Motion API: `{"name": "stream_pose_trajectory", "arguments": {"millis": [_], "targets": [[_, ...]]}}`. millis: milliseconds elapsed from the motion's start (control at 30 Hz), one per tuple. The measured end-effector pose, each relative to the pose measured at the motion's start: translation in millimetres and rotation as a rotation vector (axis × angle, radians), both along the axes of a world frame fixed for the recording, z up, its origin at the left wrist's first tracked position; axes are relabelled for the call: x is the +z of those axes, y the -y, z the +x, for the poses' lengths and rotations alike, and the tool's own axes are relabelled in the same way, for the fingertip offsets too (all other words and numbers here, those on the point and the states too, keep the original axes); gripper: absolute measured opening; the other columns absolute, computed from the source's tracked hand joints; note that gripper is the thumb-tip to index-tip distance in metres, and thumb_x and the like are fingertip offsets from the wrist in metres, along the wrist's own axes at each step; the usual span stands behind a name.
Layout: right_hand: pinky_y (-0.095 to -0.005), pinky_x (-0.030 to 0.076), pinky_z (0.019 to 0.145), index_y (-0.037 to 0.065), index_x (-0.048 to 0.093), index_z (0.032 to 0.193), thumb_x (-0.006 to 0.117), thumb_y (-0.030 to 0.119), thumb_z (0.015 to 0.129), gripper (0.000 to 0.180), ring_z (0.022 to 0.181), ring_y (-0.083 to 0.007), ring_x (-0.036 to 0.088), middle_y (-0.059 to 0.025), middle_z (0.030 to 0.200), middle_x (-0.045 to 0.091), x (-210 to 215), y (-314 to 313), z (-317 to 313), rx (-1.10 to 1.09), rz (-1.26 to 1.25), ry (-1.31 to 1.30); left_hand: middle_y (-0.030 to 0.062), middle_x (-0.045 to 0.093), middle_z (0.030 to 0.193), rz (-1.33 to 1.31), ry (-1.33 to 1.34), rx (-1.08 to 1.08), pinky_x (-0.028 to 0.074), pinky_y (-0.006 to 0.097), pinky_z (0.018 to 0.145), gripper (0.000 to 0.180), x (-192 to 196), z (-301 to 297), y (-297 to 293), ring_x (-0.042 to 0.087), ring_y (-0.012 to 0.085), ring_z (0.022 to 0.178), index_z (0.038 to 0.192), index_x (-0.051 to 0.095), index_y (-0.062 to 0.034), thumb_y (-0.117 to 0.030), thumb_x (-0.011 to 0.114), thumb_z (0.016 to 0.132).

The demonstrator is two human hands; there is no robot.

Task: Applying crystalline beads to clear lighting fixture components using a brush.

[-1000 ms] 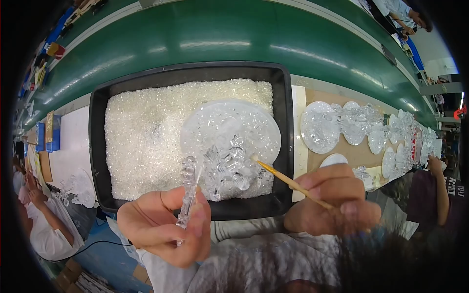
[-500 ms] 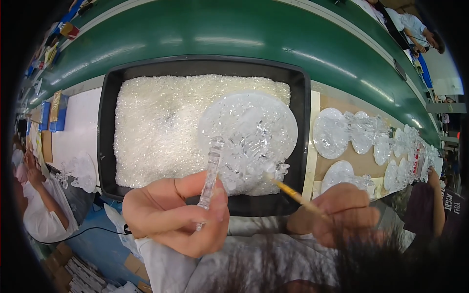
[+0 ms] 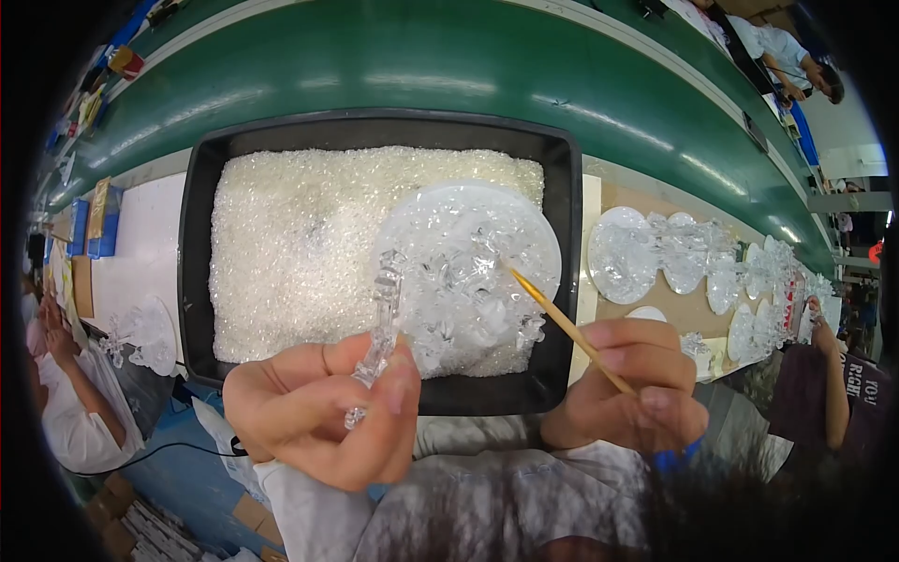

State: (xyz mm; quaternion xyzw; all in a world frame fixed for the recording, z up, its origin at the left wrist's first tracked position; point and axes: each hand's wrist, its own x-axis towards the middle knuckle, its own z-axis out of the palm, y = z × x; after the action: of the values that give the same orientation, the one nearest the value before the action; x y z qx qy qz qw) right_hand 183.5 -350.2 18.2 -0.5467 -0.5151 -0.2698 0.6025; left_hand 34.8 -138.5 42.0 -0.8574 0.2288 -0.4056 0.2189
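My left hand (image 3: pixel 323 407) is closed, pinching a clear, ridged stem (image 3: pixel 382 314) between thumb and fingers. Just beyond the stem is a round whitish disc (image 3: pixel 421 211) with clear, faceted decorations (image 3: pixel 482 304) over its face; whether stem and disc are one piece I cannot tell. Both are above the black tray (image 3: pixel 568 281), over a bed of white, glittering granules (image 3: pixel 290 234). In my right hand (image 3: pixel 637 384) is a thin paintbrush (image 3: pixel 562 320) with a wooden handle, its tip at the decorations near the disc's middle.
Similar clear pieces on round discs (image 3: pixel 623 258) stand in rows at the right. Another clear piece (image 3: pixel 150 335) lies left of the tray. Behind runs a long green surface (image 3: pixel 375 70). A person (image 3: pixel 75 384) sits at the left; another person's arm (image 3: pixel 832 384) shows at the right.
The brush tip has moved up and left, from the lower right of the decorations to near the disc's middle. My left hand has shifted slightly left, and the stem is turned a little.
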Motion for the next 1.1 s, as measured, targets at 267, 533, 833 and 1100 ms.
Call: {"name": "stream_pose_trajectory", "arguments": {"millis": [267,533,833,1100], "targets": [[-0.0334,0.05,0.047,0.003,0.039,0.104,0.048,0.013,0.1,0.014,0.057,-0.0307,0.06,-0.0145,0.073,0.053,-3.6,-3.2,-0.3,-0.012,0.014,0.004,-0.0064,0.055,0.1,0.066,0.098,0.012,0.049,0.014,0.09,0.036,-7.1,-0.2,0.2,0.053,-0.0034,0.103,0.09,0.062,-0.0124,0.019,0.068,0.073],[-0.0317,0.05,0.049,0.004,0.038,0.107,0.046,0.027,0.103,0.025,0.061,-0.0302,0.059,-0.0154,0.084,0.053,-4.4,0.1,0.5,-0.085,0.148,0.01,-0.006,0.055,0.1,-0.051,0.082,-0.042,0.049,0.015,0.09,0.035,-2.8,10.4,1.3,0.053,-0.0026,0.104,0.088,0.062,-0.0126,0.018,0.069,0.072],[-0.0344,0.052,0.059,0.01,0.053,0.118,0.052,0.03,0.101,0.026,0.073,-0.0272,0.057,-0.0135,0.085,0.055,18.5,17.4,26.0,-0.019,0.147,-0.374,-0.0042,0.056,0.097,0.193,0.115,-0.219,0.048,0.018,0.096,0.03,-2.6,14.5,-9.2,0.049,0.0036,0.11,0.087,0.059,-0.0119,0.011,0.072,0.072],[-0.0339,0.05,0.063,0.004,0.052,0.117,0.05,0.022,0.102,0.023,0.072,-0.0262,0.054,-0.014,0.082,0.054,38.6,7.4,61.1,0.286,0.089,-0.695,-0.0035,0.057,0.096,0.301,0.07,-0.388,0.046,0.018,0.098,0.031,8.1,20.0,-15.8,0.047,0.0057,0.111,0.088,0.056,-0.0107,0.01,0.072,0.072]]}}
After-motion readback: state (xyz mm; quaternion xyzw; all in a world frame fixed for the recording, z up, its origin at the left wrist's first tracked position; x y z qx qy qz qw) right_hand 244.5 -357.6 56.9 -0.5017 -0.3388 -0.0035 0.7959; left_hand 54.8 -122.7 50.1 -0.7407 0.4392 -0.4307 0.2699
